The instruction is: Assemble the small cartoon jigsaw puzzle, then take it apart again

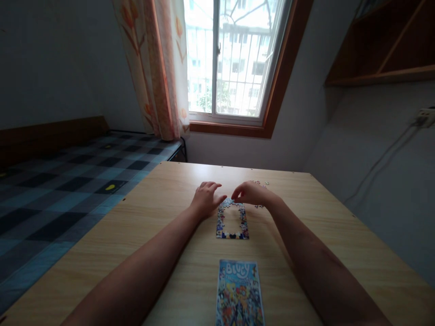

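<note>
A partly assembled jigsaw puzzle [243, 222] lies on the wooden table, its border joined around a bare middle. My left hand [205, 199] rests at the puzzle's upper left, thumb and fingers spread apart with nothing between them. Over the top edge of the puzzle, my right hand [253, 193] bends downward with its fingertips pinched together; whatever they hold is too small to make out. Loose puzzle pieces [267, 183] lie behind and beneath my right hand, partly hidden by it. Closer to me is a colourful Bluey picture sheet or box [239, 292], cut off by the frame's bottom.
The light wooden table [163, 226] reaches toward the wall under a bright window [238, 68]. To the left stands a bed with a checked cover [84, 181], beside a flowered curtain [156, 68]. A wooden shelf [380, 74] hangs at upper right.
</note>
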Available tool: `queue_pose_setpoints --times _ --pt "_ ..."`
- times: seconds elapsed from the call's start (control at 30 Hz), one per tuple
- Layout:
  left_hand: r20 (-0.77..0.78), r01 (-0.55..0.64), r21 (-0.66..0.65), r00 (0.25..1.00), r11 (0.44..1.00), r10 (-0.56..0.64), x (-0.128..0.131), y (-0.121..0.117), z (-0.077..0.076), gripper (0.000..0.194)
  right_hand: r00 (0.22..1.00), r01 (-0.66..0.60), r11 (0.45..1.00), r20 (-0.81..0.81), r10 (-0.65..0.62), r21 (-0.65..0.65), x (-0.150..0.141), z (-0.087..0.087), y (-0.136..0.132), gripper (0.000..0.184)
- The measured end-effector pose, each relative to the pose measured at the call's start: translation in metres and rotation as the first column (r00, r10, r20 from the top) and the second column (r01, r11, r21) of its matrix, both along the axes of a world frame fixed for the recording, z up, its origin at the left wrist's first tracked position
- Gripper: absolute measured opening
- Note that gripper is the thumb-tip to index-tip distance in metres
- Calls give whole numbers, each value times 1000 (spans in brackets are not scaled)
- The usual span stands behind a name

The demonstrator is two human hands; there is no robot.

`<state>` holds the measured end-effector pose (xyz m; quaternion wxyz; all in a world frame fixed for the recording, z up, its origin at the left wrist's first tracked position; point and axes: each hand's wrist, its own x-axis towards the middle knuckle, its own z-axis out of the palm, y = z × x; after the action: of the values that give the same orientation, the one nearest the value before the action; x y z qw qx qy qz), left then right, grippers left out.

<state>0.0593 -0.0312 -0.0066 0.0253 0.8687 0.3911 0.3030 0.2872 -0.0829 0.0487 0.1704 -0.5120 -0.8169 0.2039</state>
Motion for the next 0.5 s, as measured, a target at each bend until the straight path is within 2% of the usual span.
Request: queue_pose_setpoints --times 0.13,0.23,0.5 --pt "-132 -95 -62 987 994 87 2 0 -6 55 995 -8 1000 103 9 -13 -2 -10 6 15" --pt "-213 -158 -110 968 981 132 3 -2 -6 63 993 1 1000 119 2 -27 -2 -16 10 18" --pt "-243 -199 -146 957 969 160 4 -2 -5 66 993 -32 998 115 37 -46 -3 -25 14 22"
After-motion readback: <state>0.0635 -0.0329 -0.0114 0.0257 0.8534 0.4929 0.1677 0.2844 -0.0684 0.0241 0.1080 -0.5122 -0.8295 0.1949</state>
